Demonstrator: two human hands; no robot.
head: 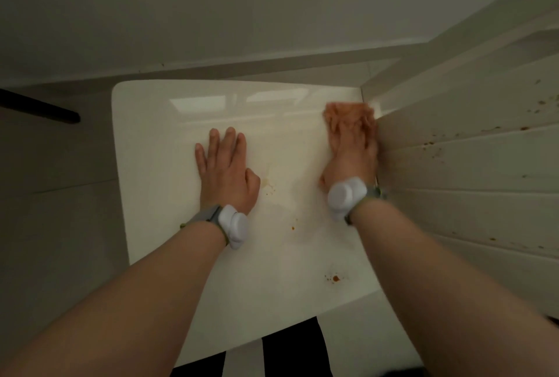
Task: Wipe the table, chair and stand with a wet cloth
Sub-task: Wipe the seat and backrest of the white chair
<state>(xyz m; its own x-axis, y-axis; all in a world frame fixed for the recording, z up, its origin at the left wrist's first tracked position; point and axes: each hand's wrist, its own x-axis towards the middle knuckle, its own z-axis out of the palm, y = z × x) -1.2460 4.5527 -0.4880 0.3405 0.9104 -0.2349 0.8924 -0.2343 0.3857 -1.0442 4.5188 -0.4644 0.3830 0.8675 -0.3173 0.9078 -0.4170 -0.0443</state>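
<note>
A glossy white square top (169,122) fills the middle of the head view; I cannot tell whether it is the table or the stand. My left hand (225,169) lies flat on it, palm down, fingers apart, holding nothing. My right hand (352,152) presses an orange-pink cloth (348,115) onto the top's far right corner, beside a white panelled surface. The cloth and hand are motion-blurred. Orange-brown stains (334,278) dot the top near its front right, and smaller specks (270,190) lie near my left thumb.
A white panelled wall or furniture side (472,171) rises along the right, speckled with brown spots. A black bar (39,109) juts in at the left. Pale floor lies to the left, a wall behind, and black-and-white striped fabric (287,352) below the top's front edge.
</note>
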